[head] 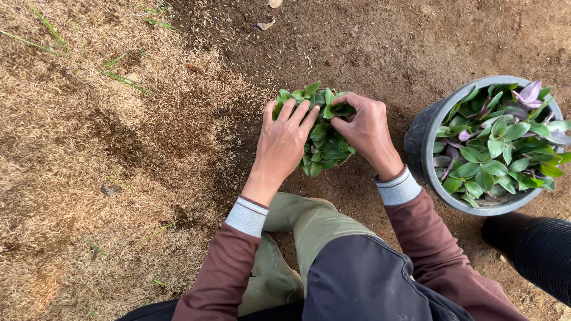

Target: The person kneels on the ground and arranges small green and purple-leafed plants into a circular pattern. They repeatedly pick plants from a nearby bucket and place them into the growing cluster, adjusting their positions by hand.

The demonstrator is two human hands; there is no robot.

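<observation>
A small clump of green leafy plant [321,148] sits on the bare soil just ahead of my knees. My left hand [284,142] lies flat over its left side, fingers spread across the leaves. My right hand [366,131] curls over the right side, fingertips pinched into the foliage near the top. Both hands touch the plant; whatever holds its roots is hidden beneath the leaves and my hands.
A grey round pot [423,142] full of green and purple leaves stands at the right. Dry husk mulch [89,148] covers the ground to the left, dark soil [369,41] lies ahead. A green boot [270,273] and a black ribbed object [538,249] are near.
</observation>
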